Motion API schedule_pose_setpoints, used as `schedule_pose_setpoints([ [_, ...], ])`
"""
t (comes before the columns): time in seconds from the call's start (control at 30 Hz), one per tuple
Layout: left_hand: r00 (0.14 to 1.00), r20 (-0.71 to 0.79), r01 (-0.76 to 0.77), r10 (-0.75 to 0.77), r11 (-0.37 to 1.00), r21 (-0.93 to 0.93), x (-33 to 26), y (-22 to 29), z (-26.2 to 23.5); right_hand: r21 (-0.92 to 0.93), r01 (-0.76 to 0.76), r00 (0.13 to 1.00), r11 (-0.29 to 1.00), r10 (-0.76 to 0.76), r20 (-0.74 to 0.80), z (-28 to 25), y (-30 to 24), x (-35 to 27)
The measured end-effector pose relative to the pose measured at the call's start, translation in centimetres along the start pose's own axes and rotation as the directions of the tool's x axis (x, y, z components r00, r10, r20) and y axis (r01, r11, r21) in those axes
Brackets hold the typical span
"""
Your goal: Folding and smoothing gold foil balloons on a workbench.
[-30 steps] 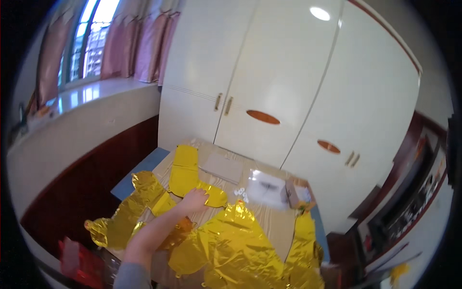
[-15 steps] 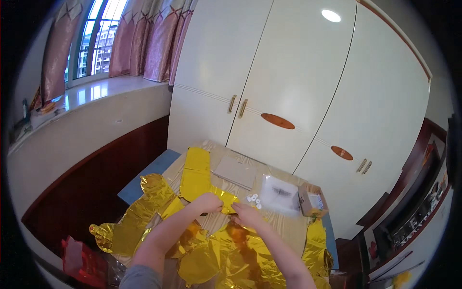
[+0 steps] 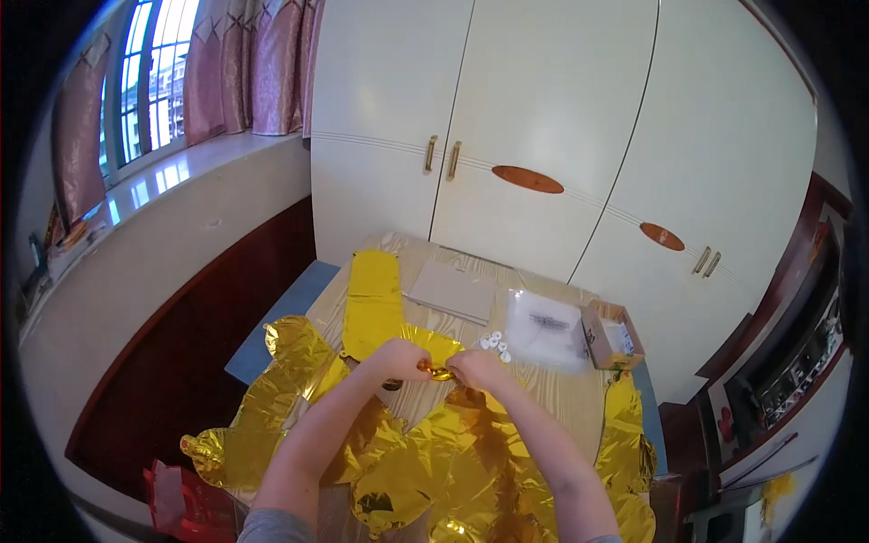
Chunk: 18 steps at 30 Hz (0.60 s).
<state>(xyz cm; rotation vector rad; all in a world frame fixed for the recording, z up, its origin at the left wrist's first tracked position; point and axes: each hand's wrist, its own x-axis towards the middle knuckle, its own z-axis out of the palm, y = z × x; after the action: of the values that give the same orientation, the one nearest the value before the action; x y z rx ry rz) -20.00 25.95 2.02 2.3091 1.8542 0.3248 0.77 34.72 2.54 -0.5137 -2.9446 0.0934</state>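
Gold foil balloons [image 3: 425, 462], flat and creased, are spread over the near half of the wood-patterned table [image 3: 434, 323]. At the middle, my left hand [image 3: 399, 360] and my right hand [image 3: 480, 369] face each other a short way apart. Both are closed, pinching a narrow, twisted strip of gold foil [image 3: 441, 373] that spans the gap between them. The fingertips are partly hidden by the hands. Just beyond them lies a flat gold foil piece [image 3: 372, 294], with a crinkled foil part reaching behind my hands.
Farther back lie a grey flat box [image 3: 451, 291], a clear plastic sheet [image 3: 549, 333] and several small white discs [image 3: 493, 345]. An open cardboard box [image 3: 615, 336] stands at the right edge. A red bag [image 3: 186, 502] is below left; a white wardrobe [image 3: 534, 109] stands behind.
My hands have come up with the foil, which now shows as a twisted strip between them. The view has tilted slightly.
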Motion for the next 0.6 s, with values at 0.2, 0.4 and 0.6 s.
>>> schedule_pose_setpoints([
  [0.2,0.993,-0.108,0.03,-0.039,0.996,-0.085,1.3,-1.9,1.9,0.077,-0.057,0.976,0.995,0.072,-0.205,0.0,0.3,0.4],
  [0.4,0.954,-0.149,0.168,-0.26,0.875,-0.453,1.3,-2.9,1.7,-0.225,0.277,0.88,0.934,-0.34,-0.33,-0.3,-0.8,0.0],
  [0.6,0.951,-0.154,0.15,-0.267,0.838,-0.526,1.6,-2.9,1.5,-0.316,0.242,0.959,0.917,-0.275,-0.066,2.0,1.1,-0.6],
])
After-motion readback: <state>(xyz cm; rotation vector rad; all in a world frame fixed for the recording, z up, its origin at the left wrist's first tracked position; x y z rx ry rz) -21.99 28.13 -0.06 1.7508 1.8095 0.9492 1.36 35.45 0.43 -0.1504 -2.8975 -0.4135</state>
